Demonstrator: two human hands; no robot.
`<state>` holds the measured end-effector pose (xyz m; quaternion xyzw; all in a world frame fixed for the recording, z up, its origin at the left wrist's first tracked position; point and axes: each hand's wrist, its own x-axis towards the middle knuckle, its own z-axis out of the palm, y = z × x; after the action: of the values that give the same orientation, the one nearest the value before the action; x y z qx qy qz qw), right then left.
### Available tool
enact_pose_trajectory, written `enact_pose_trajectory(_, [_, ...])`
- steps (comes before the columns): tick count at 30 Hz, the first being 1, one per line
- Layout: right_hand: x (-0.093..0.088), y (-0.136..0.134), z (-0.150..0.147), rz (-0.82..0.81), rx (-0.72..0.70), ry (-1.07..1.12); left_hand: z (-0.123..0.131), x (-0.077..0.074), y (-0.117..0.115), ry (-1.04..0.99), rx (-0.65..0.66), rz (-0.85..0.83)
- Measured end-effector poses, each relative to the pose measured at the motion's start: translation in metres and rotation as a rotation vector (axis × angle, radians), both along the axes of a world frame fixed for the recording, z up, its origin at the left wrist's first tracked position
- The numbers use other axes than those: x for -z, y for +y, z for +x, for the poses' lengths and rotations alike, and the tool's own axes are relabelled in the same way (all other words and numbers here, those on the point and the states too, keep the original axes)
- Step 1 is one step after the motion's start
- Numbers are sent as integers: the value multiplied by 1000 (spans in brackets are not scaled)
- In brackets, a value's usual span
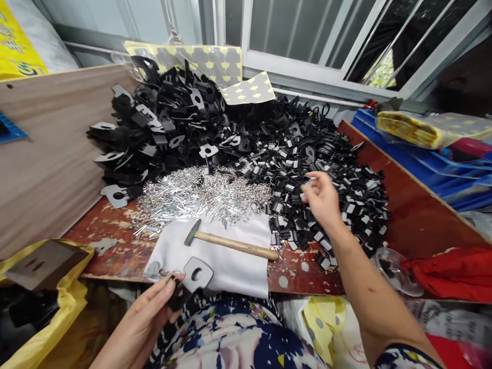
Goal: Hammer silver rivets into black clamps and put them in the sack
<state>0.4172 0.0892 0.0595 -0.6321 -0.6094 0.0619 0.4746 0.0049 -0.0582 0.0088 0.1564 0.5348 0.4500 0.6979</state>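
Note:
My left hand (148, 310), low at the table's front edge, pinches a black plastic part (205, 274) with a flat grey face and a round hole in it. Over the heap of small black plastic clips with grey pads (349, 207), my right hand (322, 199) has its fingers drawn together; whatever they may hold is too small to make out. A hammer (236, 244) with a wooden handle lies on a pale grey sheet (246, 277) between the hands. Behind the sheet spreads a pile of shiny metal pins (203, 197).
A tall heap of larger black plastic parts (165, 120) stands at the back left. Patterned yellow-and-grey sheets (249, 91) rest on it. Wooden boards (57, 133) wall the table's sides. A yellow bag (73, 297) hangs at the lower left; a clear plastic cup (397, 271) lies at the right.

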Motion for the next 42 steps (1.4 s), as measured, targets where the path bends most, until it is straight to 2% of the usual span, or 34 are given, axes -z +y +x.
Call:
enact_pose_trajectory(2, [16,-20,-41,-123,-301,73,1,-2,2,1,26,-3])
enact_pose_trajectory(4, [34,-37,-72,-208,-460,-76,0,-5,3,32,60,1])
enact_pose_trajectory(7, [52,-51,-89,-263,-425,-408,-1,-11,5,108,148,82])
enact_pose_trajectory(9, [53,-54,-89,-240,-360,-481,3,-16,9,151,226,170])
enact_pose_trajectory(12, [42,-58,-97,-98,-331,-271,21,-23,20,165,296,268])
enact_pose_trajectory(16, [23,-68,-135,49,-408,76,53,-31,36,83,263,304])
enact_pose_trajectory(20, [22,-77,-166,96,-518,121,72,-33,45,5,237,405])
enact_pose_trajectory(27, [30,-88,-177,114,-566,128,69,-31,46,12,230,490])
enact_pose_trajectory(30, [37,-98,-184,-4,-625,240,61,-29,46,65,238,486])
enact_pose_trajectory(33, [43,-105,-187,-225,-675,491,51,-27,46,188,259,483])
enact_pose_trajectory(35, [44,-101,-181,-382,-799,601,44,-25,45,249,286,484])
enact_pose_trajectory(37, [41,-87,-169,-489,-920,544,37,-22,43,242,312,453])
enact_pose_trajectory(38, [40,-76,-160,-491,-905,439,34,-20,43,226,312,430])
enact_pose_trajectory(39, [38,-64,-152,-462,-828,289,32,-18,42,210,299,408])
enact_pose_trajectory(42, [40,-29,-132,-331,-455,-237,27,-14,40,198,231,383])
